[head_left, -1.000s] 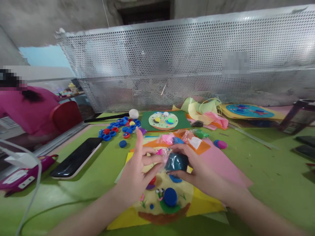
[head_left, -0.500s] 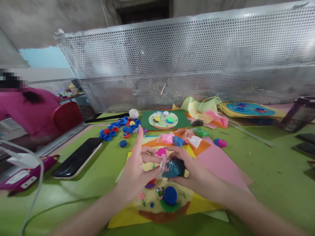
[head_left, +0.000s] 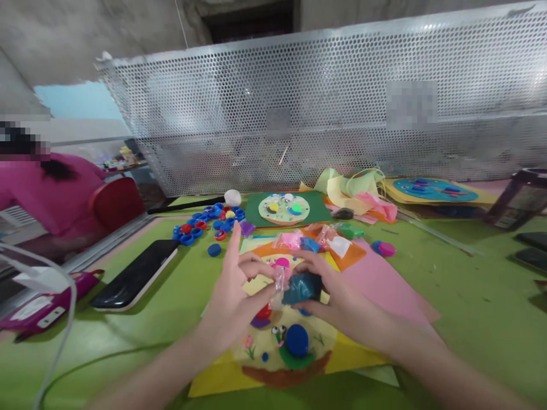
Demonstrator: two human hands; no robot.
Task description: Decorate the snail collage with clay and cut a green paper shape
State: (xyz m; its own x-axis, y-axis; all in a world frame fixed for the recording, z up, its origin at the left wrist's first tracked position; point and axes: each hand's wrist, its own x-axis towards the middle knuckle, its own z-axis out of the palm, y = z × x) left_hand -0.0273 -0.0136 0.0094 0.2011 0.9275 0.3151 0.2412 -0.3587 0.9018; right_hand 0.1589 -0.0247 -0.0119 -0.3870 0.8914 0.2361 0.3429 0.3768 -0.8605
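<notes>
On the green worktop's near edge, a dark teal plastic-wrapped lump [head_left: 302, 288] is gripped by the right hand [head_left: 337, 296], its clear twisted end [head_left: 280, 280] pinched by the left hand [head_left: 235, 290].

A bag of teal clay [head_left: 302, 288] is held by the left hand [head_left: 235, 290] and right hand [head_left: 339, 291], with a snail picture [head_left: 294, 316] under them.

Passage right of pink paper [head_left: 384, 285]; phone [head_left: 137, 273], white cable [head_left: 73, 291] obstruct left side.

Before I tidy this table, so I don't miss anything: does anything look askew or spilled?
One blue cap lies apart from the clustered caps, crumpled paper looks untidy at the back, and small specks dot the tabletop at right.
</notes>
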